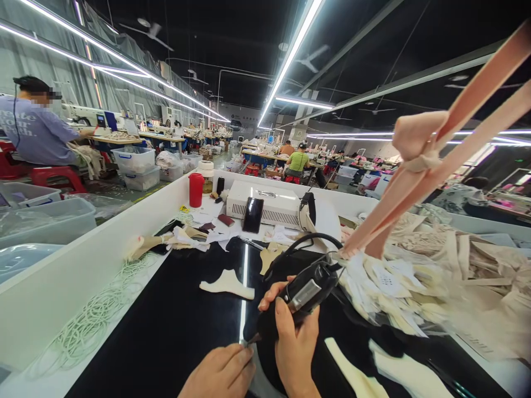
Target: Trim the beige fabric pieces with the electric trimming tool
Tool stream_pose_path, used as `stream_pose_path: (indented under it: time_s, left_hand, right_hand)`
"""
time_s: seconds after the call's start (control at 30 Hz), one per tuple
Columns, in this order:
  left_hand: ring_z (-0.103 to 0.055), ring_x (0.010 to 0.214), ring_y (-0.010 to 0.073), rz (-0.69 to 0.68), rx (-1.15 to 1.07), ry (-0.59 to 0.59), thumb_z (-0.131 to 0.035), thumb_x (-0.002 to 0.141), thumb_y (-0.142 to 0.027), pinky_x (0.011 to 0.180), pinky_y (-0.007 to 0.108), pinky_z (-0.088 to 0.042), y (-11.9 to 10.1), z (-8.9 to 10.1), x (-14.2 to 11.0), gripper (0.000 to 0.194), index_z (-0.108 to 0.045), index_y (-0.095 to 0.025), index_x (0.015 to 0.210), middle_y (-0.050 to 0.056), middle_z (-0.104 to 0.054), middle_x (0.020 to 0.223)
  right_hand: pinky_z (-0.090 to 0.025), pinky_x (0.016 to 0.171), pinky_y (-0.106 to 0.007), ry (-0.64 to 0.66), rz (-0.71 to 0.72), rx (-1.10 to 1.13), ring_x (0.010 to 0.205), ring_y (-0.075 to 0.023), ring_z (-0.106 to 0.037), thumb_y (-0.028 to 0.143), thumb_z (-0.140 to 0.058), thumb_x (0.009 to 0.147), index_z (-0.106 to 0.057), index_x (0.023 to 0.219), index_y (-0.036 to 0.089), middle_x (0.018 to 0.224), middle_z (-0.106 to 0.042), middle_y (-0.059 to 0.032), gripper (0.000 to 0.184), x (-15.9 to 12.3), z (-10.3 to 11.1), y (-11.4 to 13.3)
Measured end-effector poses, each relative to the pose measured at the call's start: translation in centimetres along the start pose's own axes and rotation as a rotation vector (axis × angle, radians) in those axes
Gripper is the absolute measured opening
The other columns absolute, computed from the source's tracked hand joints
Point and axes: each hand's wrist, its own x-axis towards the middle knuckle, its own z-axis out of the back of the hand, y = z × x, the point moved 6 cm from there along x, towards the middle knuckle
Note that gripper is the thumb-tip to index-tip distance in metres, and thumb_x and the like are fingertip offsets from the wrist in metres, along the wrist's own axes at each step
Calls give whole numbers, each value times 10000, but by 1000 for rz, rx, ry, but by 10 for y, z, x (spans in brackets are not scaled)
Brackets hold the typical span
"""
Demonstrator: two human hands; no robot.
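My right hand [295, 345] is wrapped round a black corded hand-held power tool [309, 290] with a silver plate on its side. The tool tilts down to the left, and its dark lower end comes close to my left fingertips. My left hand [219, 371] is closed in a pinch low over the black work surface [157, 326]; what it grips, perhaps a small shiny piece, I cannot make out. A cream curved cut piece [227, 283] lies beyond my hands. Two more pale pieces, one long strip [352, 367] and a wider one [409, 369], lie to the right.
Pink fabric straps [409, 188] run from the upper right down to the tool's top. Pale green cord [97, 309] lies tangled at left. A phone [253, 214] leans on a white box [265, 199]. Bagged pieces [385, 282] fill the right. A co-worker [37, 127] sits far left.
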Motion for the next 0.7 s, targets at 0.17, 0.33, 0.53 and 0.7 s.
stream_pose_path:
  time_s: [0.17,0.33,0.53,0.7]
  left_hand:
    - [-707,866,127,-13,0,10,-225,1171,-366,699,241,-541,0,-3,-4,610,-728,-167,890,-8,-781,953]
    - [-697,879,136,-14,-1,43,-212,1170,-341,684,249,-548,1,-6,-9,604,-729,-163,914,5,-771,966]
    - [-710,892,136,-7,-2,66,-223,1169,-375,720,237,-544,3,-7,-9,584,-718,-176,931,1,-775,987]
    - [-713,926,143,-19,-15,59,-253,1160,-443,738,248,-540,4,-4,-12,552,-718,-191,1001,-7,-777,1036]
  right_hand:
    - [-564,685,-273,-20,-23,28,665,-118,-645,337,-672,995,-529,1191,294,863,-672,40,247,4,-2,-1]
    - [-568,689,-268,-5,-33,84,675,-115,-649,324,-682,988,-521,1204,310,869,-670,49,270,5,-8,-2]
    - [-558,697,-285,-17,-66,64,662,-121,-646,339,-679,985,-525,1181,303,857,-669,49,253,3,-11,-7]
    - [-548,696,-300,-32,-67,58,670,-130,-644,365,-716,952,-537,1177,290,862,-666,41,297,7,-1,8]
